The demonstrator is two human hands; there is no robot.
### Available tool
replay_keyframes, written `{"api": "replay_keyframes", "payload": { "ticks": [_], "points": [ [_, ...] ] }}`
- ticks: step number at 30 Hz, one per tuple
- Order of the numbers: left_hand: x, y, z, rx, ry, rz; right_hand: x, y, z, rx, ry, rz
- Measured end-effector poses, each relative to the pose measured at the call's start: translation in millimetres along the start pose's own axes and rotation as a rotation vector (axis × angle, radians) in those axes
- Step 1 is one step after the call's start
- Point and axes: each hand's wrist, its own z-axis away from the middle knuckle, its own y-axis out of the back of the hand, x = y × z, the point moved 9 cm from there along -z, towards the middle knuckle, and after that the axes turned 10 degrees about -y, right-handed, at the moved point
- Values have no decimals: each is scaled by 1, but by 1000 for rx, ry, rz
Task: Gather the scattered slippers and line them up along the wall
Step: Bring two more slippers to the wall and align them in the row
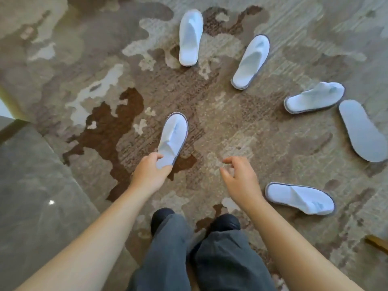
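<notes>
Several white slippers lie scattered on a patterned carpet. My left hand [149, 172] grips the heel end of the nearest slipper [174, 136], thumb and fingers curled round it. My right hand [239, 177] hovers over bare carpet with loosely curled fingers and holds nothing. Two slippers [190, 37] [251, 61] lie farther out near the top middle. At the right, one slipper [313, 97] lies sideways beside an overturned slipper [362, 131] showing its sole. Another slipper [300, 198] lies just right of my right forearm.
A grey polished stone floor [31, 196] borders the carpet on the left, with a dark strip along its edge. My legs in grey trousers and dark shoes [226, 221] stand at the bottom centre. A yellowish object [376, 243] pokes in at the right edge.
</notes>
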Motion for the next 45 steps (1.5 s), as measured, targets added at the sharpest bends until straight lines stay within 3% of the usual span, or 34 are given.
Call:
{"api": "replay_keyframes", "payload": {
  "ticks": [5, 10, 19, 22, 25, 30, 38, 45],
  "points": [
    [-100, -102, -109, -33, 18, -22, 58, -111, -128, -17, 14, 110],
    [-167, -150, -183, 75, 77, -156, 111, -168, -219, 16, -11, 123],
    [-181, -167, -199, 101, 132, -149, 134, -184, -241, -39, -42, 189],
    [-187, -165, -200, 125, 163, -86, 130, -182, -243, 13, -21, 174],
    [-189, -161, -205, 140, 146, 27, 116, -176, -248, 53, 12, 91],
    [-160, -125, -215, 143, -28, 168, 60, -149, -251, 100, 58, -21],
    [-63, 16, -224, 278, -223, 486, -72, -50, -235, 184, 138, 19],
    [-30, 71, -281, 472, -146, 662, -149, 3, -303, 294, 182, 46]
  ]
}}
